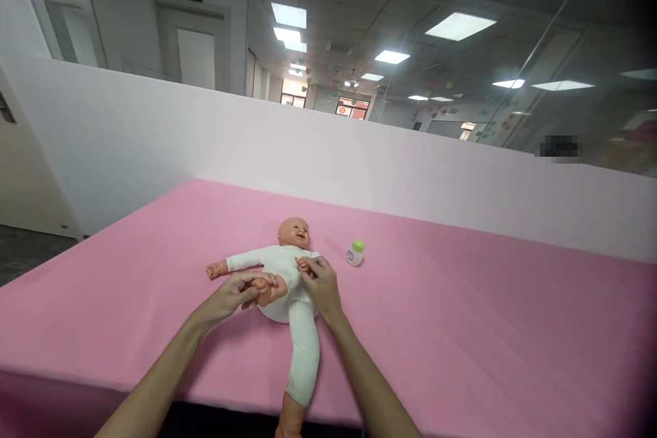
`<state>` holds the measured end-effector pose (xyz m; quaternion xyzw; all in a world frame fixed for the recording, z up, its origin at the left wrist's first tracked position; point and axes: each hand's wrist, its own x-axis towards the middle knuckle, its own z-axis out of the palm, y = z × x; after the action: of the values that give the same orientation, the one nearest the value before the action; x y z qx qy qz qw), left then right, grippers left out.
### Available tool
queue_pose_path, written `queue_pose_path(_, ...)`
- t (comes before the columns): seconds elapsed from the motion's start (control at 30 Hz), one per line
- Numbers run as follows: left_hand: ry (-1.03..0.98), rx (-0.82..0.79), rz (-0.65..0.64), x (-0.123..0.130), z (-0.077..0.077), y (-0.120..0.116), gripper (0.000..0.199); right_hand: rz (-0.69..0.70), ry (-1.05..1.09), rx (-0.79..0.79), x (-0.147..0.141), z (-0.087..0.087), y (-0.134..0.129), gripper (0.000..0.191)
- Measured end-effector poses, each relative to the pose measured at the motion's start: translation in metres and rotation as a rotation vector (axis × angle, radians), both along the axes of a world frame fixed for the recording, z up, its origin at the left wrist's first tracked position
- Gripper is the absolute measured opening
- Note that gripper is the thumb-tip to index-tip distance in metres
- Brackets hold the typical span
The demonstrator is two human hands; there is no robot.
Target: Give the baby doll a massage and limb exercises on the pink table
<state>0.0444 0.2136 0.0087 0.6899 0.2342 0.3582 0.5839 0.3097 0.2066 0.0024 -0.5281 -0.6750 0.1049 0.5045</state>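
Observation:
A baby doll (302, 349) with a white cloth body lies on its back on the pink-covered table (462, 328), its head away from me. My left hand (239, 295) is closed around the doll's raised foot, with that leg bent up over the belly. On the other side, my right hand (322, 284) pinches the doll's small hand near its chest. The doll's other arm stretches out to the left, and its second leg points toward me, past the table's front edge. A small jar (354, 253) with a green lid stands to the right of the doll.
A low white wall (308, 150) runs along the table's back edge, with a glass pane above it. Beyond the glass are ceiling lights and windows. On the left are doors (195, 58). The table's front edge is close to my forearms.

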Motion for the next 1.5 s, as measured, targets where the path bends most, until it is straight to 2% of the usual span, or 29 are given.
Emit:
queue_pose_path(0.13,-0.003,0.013,-0.02,0.007,-0.024,0.026,0.064,0.005,-0.017,-0.043,-0.005,-0.004,0.006,0.021)
queue_pose_path(0.27,-0.105,-0.014,0.04,0.0,-0.036,0.028,0.072,-0.007,0.085,-0.024,0.0,0.001,0.006,0.022)
queue_pose_path(0.37,-0.153,-0.04,0.094,-0.021,-0.033,0.009,0.075,-0.139,0.299,-0.016,0.019,0.006,0.007,0.036)
queue_pose_path(0.5,-0.051,-0.083,0.121,-0.06,-0.037,-0.031,0.066,-0.386,0.644,-0.116,0.067,0.001,0.012,0.06)
queue_pose_path(0.67,-0.001,-0.13,0.09,-0.093,-0.073,-0.068,0.059,-0.547,0.941,-0.251,0.116,-0.027,0.009,0.055)
queue_pose_path(0.77,0.013,-0.142,0.108,-0.101,-0.093,-0.076,0.057,-0.586,1.039,-0.289,0.125,-0.037,0.005,0.048)
queue_pose_path(0.83,-0.005,-0.153,0.155,-0.102,-0.097,-0.077,0.059,-0.57,1.104,-0.265,0.123,-0.036,0.003,0.043)
queue_pose_path(0.9,-0.047,-0.151,0.197,-0.101,-0.093,-0.075,0.061,-0.533,1.122,-0.218,0.116,-0.026,0.001,0.042)
queue_pose_path(0.97,-0.07,-0.131,0.203,-0.097,-0.082,-0.069,0.061,-0.462,1.043,-0.161,0.104,-0.01,0.0,0.044)
queue_pose_path(1.1,-0.04,-0.079,0.106,-0.078,-0.055,-0.046,0.06,-0.294,0.77,-0.114,0.067,0.028,-0.001,0.055)
queue_pose_path(1.17,-0.036,-0.047,0.056,-0.062,-0.044,-0.031,0.059,-0.19,0.617,-0.131,0.046,0.041,0.002,0.056)
queue_pose_path(1.23,-0.035,-0.009,0.013,-0.043,-0.034,-0.015,0.06,-0.082,0.463,-0.139,0.027,0.045,0.006,0.054)
queue_pose_path(1.37,0.003,0.05,-0.049,-0.006,-0.018,0.007,0.063,0.03,0.195,-0.178,0.007,0.038,0.017,0.047)
queue_pose_path(1.5,-0.04,0.092,-0.121,0.019,-0.008,0.014,0.066,0.061,0.158,-0.226,0.002,0.031,0.023,0.048)
